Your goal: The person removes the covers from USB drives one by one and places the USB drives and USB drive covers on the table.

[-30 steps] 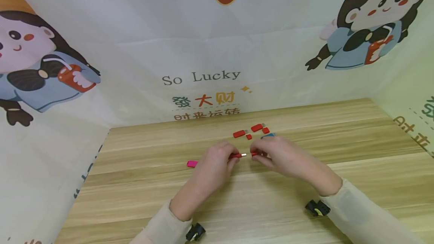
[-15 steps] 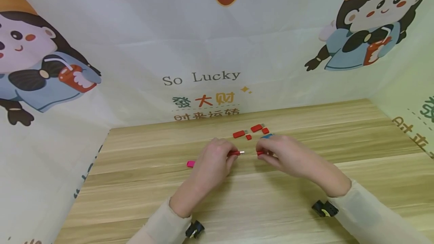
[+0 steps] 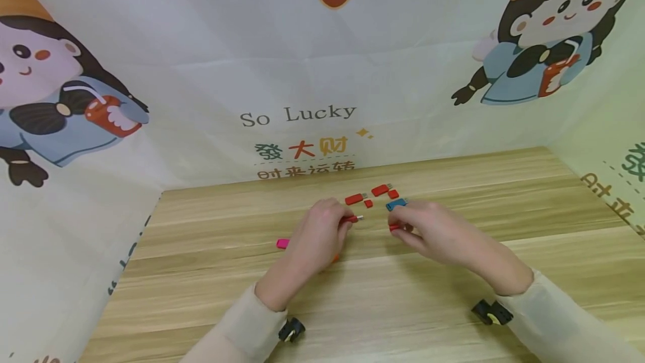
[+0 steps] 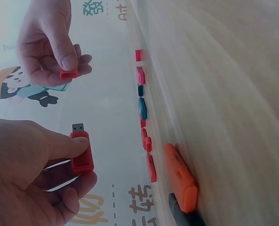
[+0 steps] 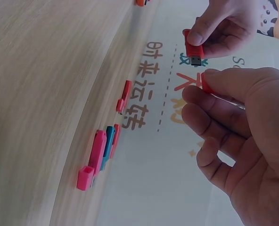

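The left hand [image 3: 317, 237] pinches a red USB stick [image 4: 82, 157], the right hand [image 3: 430, 233] a red cap [image 4: 69, 74], partly covered; nearer, an orange stick [image 3: 335, 259] is mostly hidden in head view.

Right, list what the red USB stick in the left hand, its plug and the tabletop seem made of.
Red USB stick: probably hard plastic, smooth; evenly red with molded-looking edges.
Plug: likely metal, smooth; silvery gray, with two small square openings.
Tabletop: wood or wood-look laminate, softly shiny; streaky grain and a pale sheen show, but which one is unclear.
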The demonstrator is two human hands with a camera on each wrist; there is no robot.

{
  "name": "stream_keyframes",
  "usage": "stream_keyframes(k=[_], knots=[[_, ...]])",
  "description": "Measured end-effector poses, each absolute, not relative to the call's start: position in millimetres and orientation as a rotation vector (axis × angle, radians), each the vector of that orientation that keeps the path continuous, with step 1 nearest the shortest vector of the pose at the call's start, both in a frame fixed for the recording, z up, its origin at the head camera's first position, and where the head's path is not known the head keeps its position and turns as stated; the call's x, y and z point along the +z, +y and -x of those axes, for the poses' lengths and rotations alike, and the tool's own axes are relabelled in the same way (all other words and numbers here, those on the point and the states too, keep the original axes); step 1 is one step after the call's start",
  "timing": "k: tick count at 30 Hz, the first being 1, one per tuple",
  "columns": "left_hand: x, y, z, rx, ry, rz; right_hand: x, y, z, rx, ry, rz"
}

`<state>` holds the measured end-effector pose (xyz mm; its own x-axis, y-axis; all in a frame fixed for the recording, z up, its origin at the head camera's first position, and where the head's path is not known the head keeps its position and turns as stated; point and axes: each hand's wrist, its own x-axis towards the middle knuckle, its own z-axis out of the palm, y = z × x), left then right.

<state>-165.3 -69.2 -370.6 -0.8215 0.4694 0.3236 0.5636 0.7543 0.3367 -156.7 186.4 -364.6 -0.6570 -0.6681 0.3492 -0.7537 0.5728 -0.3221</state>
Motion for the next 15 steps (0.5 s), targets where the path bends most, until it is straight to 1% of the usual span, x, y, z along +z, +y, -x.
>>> stream_keyframes(k=[15], knots=[[-371,-60,184,-0.618,-2.858,0.773,-366,196,153,0.655,-2.569,-1.184]])
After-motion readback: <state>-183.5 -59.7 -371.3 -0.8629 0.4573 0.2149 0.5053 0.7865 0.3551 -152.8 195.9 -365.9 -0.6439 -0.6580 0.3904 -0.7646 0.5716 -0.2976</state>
